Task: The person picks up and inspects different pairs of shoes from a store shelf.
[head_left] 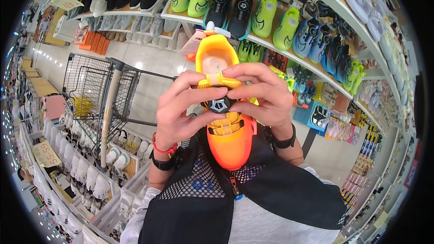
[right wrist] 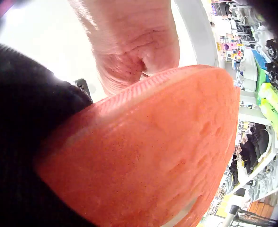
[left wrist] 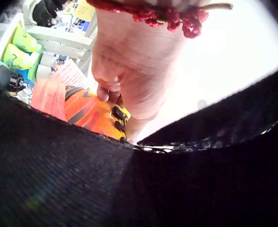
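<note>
An orange and yellow shoe (head_left: 229, 147) is held against the chest in the head view, toe toward the body, its heel away. A black dial with a star shape (head_left: 219, 105) sits on its tongue. My left hand (head_left: 183, 104) pinches the tongue and dial from the left side. From the right, my right hand (head_left: 266, 95) pinches the same tongue area, thumb beside the dial. A paper tag (head_left: 195, 44) hangs near the heel. The shoe's orange sole (right wrist: 153, 146) fills much of the right wrist view; the shoe's side (left wrist: 89, 111) shows in the left wrist view.
Shelves with green, black and blue shoes (head_left: 264, 14) stand ahead and to the right. A black wire shopping cart (head_left: 97, 90) is at the left on the tiled floor. White shoes (head_left: 86, 171) line a lower rack at the left, near a price sign (head_left: 45, 153).
</note>
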Demonstrator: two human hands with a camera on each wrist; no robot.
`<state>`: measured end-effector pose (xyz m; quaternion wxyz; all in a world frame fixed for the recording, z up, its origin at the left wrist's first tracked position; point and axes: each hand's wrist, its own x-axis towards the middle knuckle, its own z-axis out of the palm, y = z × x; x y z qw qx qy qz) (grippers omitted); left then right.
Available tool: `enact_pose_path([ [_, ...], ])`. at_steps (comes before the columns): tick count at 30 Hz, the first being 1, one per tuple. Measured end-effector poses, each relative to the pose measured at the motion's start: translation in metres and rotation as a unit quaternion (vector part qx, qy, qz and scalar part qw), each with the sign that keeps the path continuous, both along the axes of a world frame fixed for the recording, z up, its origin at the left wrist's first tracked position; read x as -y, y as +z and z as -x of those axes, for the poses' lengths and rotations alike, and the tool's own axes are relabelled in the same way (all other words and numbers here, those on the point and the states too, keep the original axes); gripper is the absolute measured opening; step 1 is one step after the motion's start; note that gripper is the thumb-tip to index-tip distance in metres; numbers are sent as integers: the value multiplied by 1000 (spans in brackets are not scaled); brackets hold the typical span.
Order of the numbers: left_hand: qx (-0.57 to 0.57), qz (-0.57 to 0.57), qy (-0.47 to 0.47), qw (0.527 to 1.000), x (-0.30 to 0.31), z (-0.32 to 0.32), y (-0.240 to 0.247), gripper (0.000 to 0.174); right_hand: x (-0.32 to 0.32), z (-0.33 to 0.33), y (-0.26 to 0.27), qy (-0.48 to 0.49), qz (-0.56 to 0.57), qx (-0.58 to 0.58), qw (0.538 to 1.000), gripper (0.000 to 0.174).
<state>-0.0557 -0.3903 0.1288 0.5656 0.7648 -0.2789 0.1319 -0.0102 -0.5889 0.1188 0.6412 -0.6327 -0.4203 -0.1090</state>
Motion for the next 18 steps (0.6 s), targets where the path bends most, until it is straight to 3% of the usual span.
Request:
enact_pose_path([
  [5, 4, 48, 23, 999, 12, 1, -2, 43, 5, 5, -3, -9, -20, -42, 999, 33],
  [14, -1, 67, 54, 996, 29, 10, -3, 42, 13, 12, -6, -6, -38, 8, 999, 34],
  [18, 11, 73, 49, 996, 37, 10, -1, 41, 16, 21, -4, -12, -53, -21, 998, 34],
])
